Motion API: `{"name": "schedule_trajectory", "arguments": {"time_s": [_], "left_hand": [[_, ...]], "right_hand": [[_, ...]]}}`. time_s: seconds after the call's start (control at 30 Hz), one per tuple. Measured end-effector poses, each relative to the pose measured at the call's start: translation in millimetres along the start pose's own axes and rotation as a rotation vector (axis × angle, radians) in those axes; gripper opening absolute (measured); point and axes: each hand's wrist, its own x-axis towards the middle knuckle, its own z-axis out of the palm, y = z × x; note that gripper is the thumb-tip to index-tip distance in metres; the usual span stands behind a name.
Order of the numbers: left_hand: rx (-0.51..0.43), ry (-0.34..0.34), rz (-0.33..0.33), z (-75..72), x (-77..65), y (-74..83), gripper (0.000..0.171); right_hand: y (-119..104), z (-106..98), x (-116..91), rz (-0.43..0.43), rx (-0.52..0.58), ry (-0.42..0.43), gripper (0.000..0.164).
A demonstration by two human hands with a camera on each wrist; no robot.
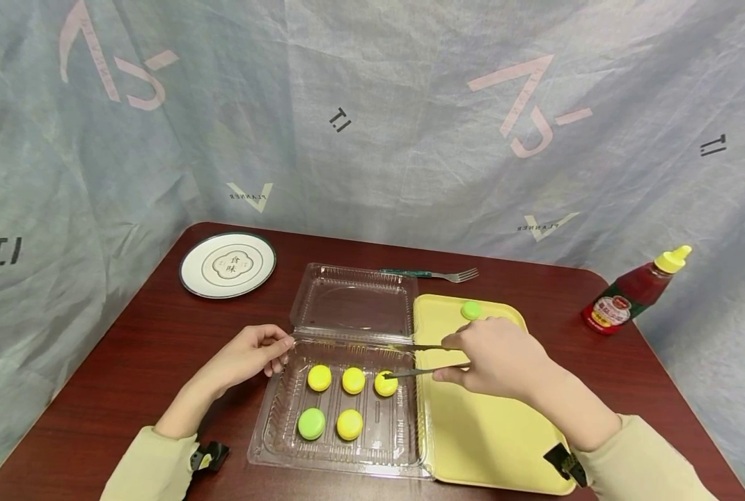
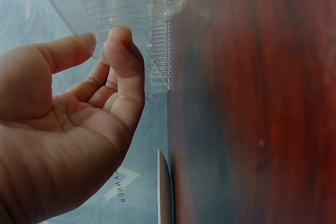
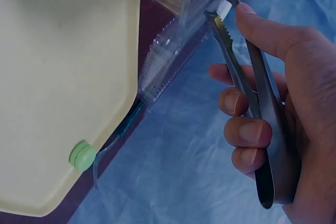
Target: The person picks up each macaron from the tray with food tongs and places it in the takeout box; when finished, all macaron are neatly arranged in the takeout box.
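Observation:
My left hand [image 1: 256, 355] pinches the corner of a clear plastic container [image 1: 335, 466] near its hinge, between thumb and forefinger. My right hand [image 1: 500, 355] grips metal tongs [image 3: 270, 98] with serrated tips; their arms stand apart with nothing between them. From above, one tip overlaps the right-hand yellow macaron [image 1: 386, 386]; contact cannot be told. In the container's back row are two more yellow macarons [image 1: 353, 380]. A green macaron [image 1: 312, 424] and a yellow macaron [image 1: 350, 424] sit in front. Another green macaron [image 1: 471, 310] lies on the yellow tray [image 1: 491, 431].
The container's raised lid [image 1: 354, 299] leans back behind its base. Behind it lies a fork [image 1: 454, 275] with a green handle. A white plate [image 1: 228, 265] stands at the back left, a red sauce bottle [image 1: 629, 296] at the right. A grey cloth hangs behind the table.

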Motion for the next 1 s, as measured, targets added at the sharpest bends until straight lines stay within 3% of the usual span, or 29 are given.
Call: {"name": "schedule_trajectory", "arguments": {"time_s": [0.33, 0.57, 0.7, 1.0], "left_hand": [[0.000, -0.005, 0.002, 0.5, -0.4, 0.1, 0.021], [-0.002, -0.005, 0.001, -0.2, -0.6, 0.8, 0.021], [-0.003, -0.005, 0.000, 0.0, -0.7, 0.3, 0.021], [-0.007, -0.007, 0.003, 0.5, -0.3, -0.2, 0.021]], "right_hand": [[20, -12, -5, 0.051, 0.028, 0.039, 0.029], [39, -12, -7, 0.124, 0.018, 0.018, 0.033], [53, -10, -11, 0.171, 0.019, 0.018, 0.045], [82, -1, -22, 0.272, 0.046, 0.005, 0.049]]}}
